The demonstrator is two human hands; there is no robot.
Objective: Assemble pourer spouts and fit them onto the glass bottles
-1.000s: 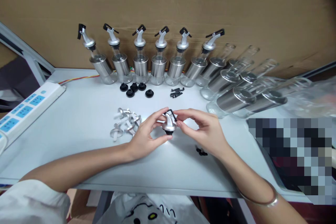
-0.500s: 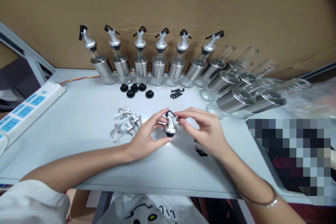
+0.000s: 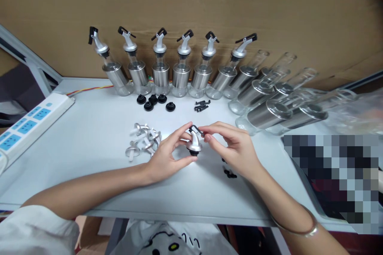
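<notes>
My left hand (image 3: 169, 153) grips a silver bottle pourer (image 3: 195, 143) with a black stopper at its base, thumb below and fingers at its top. The thumb and forefinger of my right hand (image 3: 231, 143) pinch the end of the black lever (image 3: 196, 129) on the pourer's spout. Left of my left hand lies a heap of silver pourer tops (image 3: 148, 137). Several black stoppers (image 3: 152, 101) and a few thin black levers (image 3: 202, 105) rest farther back. Small black pieces (image 3: 229, 174) lie under my right hand, partly hidden by it.
Along the back stand several glass-and-steel bottles (image 3: 160, 76) fitted with pourers. More bottles (image 3: 271, 111) with bare necks are grouped at the right. A white power strip (image 3: 32, 123) lies at the left, and a blurred-out dark object (image 3: 332, 179) at the right edge.
Both hands keep the same hold on the pourer and its lever. The view has shifted very slightly; nothing else has visibly moved.
</notes>
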